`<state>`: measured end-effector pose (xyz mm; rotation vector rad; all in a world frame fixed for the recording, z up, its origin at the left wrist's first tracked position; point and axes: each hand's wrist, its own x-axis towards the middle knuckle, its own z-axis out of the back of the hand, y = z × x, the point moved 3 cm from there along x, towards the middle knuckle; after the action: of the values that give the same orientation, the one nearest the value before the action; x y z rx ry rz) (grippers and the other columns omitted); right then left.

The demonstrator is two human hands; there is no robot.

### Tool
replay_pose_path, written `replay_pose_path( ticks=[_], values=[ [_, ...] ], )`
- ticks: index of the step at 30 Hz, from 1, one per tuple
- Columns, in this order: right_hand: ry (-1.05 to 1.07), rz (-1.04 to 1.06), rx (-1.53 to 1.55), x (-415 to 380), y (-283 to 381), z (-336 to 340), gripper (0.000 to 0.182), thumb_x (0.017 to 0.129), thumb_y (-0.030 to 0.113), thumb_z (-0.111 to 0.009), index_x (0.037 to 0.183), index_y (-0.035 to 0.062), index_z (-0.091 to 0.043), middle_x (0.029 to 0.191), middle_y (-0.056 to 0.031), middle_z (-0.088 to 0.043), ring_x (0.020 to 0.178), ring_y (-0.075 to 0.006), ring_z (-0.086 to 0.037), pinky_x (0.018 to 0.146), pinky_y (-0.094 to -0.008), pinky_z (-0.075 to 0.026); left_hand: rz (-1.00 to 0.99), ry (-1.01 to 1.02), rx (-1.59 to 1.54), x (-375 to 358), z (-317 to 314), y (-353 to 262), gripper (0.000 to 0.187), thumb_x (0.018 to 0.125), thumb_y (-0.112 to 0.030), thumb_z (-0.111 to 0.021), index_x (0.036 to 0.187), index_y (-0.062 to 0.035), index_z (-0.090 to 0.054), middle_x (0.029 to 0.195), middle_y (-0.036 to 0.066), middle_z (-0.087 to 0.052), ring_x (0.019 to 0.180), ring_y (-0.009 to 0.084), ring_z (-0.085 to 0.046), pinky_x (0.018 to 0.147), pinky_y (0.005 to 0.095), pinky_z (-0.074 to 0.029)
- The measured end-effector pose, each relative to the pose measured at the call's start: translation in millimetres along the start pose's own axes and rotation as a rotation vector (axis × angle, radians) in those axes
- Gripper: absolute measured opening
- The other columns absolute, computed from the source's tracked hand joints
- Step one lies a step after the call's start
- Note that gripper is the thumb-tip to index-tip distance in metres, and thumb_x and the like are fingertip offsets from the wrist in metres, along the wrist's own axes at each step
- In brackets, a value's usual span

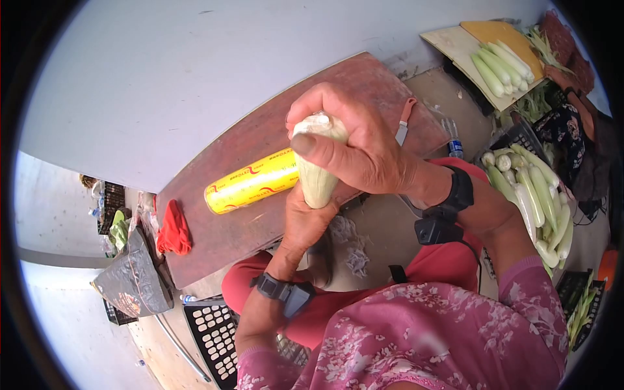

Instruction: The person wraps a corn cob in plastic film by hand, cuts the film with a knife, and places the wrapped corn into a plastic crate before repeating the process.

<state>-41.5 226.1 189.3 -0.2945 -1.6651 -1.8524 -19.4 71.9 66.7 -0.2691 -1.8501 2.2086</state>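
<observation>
My right hand (354, 146) wraps over the top of a pale green husked corn cob (318, 179), thumb pressed across its front. My left hand (305, 221) holds the same cob from underneath, mostly hidden behind it. Both wrists wear black bands with small devices. Just behind the cob, a yellow roll of cling film (250, 181) lies on a reddish-brown wooden board (260, 130).
A red cloth (173, 229) lies at the board's left end and a small knife (403, 125) near its right. A pile of corn cobs (536, 198) sits at right, more cobs on a tray (500, 65) beyond. A black crate (211, 335) stands near my left knee.
</observation>
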Motion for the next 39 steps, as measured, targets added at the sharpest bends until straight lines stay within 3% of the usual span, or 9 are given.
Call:
replay_pose_path(
  ticks=[4,6,12,15,19,24,30,36,39],
  values=[
    [-0.131,-0.099,0.147,12,-15,3,0.039,0.097,0.038,-0.048,0.089,0.0011,-0.06,0.075,-0.0068,-0.061,0.074,-0.0133,-0.06,0.068,-0.0287,-0.047,0.054,-0.011,-0.012,-2,-7,-1,0.042,0.072,0.004,-0.067,0.113,-0.0018,-0.057,0.095,-0.002,-0.06,0.085,0.0079,-0.054,0.078,0.0241,-0.046],
    [-0.164,-0.15,0.19,15,-27,9,0.046,0.098,0.041,-0.045,0.082,0.0005,-0.061,0.072,-0.0075,-0.061,0.07,-0.0144,-0.06,0.065,-0.0289,-0.047,0.025,-0.033,-0.019,-1,-7,-2,0.028,0.072,0.004,-0.069,0.096,-0.0046,-0.057,0.081,-0.004,-0.057,0.074,0.0059,-0.053,0.068,0.0228,-0.045],
    [-0.06,-0.439,0.572,16,-54,22,0.059,0.097,0.053,-0.041,0.091,-0.0016,-0.061,0.084,-0.0108,-0.066,0.082,-0.0199,-0.066,0.077,-0.0322,-0.053,0.144,0.031,-0.124,-4,-7,2,0.025,0.067,0.007,-0.07,0.084,-0.0073,-0.057,0.074,-0.005,-0.054,0.065,0.0053,-0.05,0.06,0.0212,-0.043],
    [0.123,-0.463,1.037,17,-57,19,0.068,0.094,0.061,-0.038,0.101,-0.0032,-0.061,0.095,-0.012,-0.066,0.091,-0.0238,-0.065,0.084,-0.0363,-0.052,0.203,0.082,-0.255,-6,-9,1,0.026,0.065,0.008,-0.07,0.082,-0.0076,-0.057,0.074,-0.005,-0.052,0.065,0.0055,-0.049,0.059,0.0213,-0.041],
    [0.042,-0.367,0.972,11,-32,13,0.079,0.086,0.069,-0.044,0.111,-0.0041,-0.058,0.096,-0.0129,-0.063,0.093,-0.0198,-0.061,0.086,-0.0318,-0.049,0.234,0.182,-0.306,-8,-5,-3,0.027,0.064,0.008,-0.071,0.08,-0.0075,-0.056,0.073,-0.005,-0.051,0.066,0.0059,-0.048,0.058,0.0217,-0.04],
    [0.1,0.0,0.186,6,-24,13,0.067,0.088,0.061,-0.052,0.11,-0.0017,-0.057,0.097,-0.0102,-0.063,0.092,-0.016,-0.059,0.084,-0.0295,-0.048,0.233,0.2,-0.248,-13,1,-9,0.026,0.063,0.007,-0.071,0.08,-0.0072,-0.057,0.074,-0.004,-0.052,0.066,0.007,-0.049,0.06,0.0223,-0.041],
    [0.076,-0.117,0.324,15,-30,13,0.044,0.097,0.043,-0.048,0.102,0.0004,-0.058,0.096,-0.0105,-0.063,0.093,-0.016,-0.062,0.081,-0.0301,-0.051,0.262,0.098,-0.17,-21,13,-28,0.026,0.062,0.007,-0.071,0.081,-0.0067,-0.059,0.075,-0.004,-0.054,0.067,0.008,-0.051,0.062,0.0236,-0.043],
    [0.22,-0.314,0.617,16,-45,6,0.055,0.096,0.05,-0.045,0.102,-0.003,-0.06,0.102,-0.0145,-0.065,0.095,-0.0214,-0.064,0.085,-0.0356,-0.052,0.357,-0.02,-0.181,-49,16,-26,0.027,0.062,0.009,-0.071,0.083,-0.006,-0.06,0.076,-0.003,-0.056,0.067,0.0077,-0.052,0.062,0.0235,-0.044],
    [0.319,-0.431,1.1,9,-38,-12,0.069,0.092,0.058,-0.045,0.12,-0.0046,-0.053,0.117,-0.0203,-0.059,0.111,-0.0263,-0.058,0.094,-0.0396,-0.048,0.31,-0.102,-0.191,-67,11,-19,0.027,0.063,0.008,-0.071,0.085,-0.0052,-0.061,0.077,-0.003,-0.057,0.068,0.0073,-0.053,0.063,0.0233,-0.045]
  ],
)
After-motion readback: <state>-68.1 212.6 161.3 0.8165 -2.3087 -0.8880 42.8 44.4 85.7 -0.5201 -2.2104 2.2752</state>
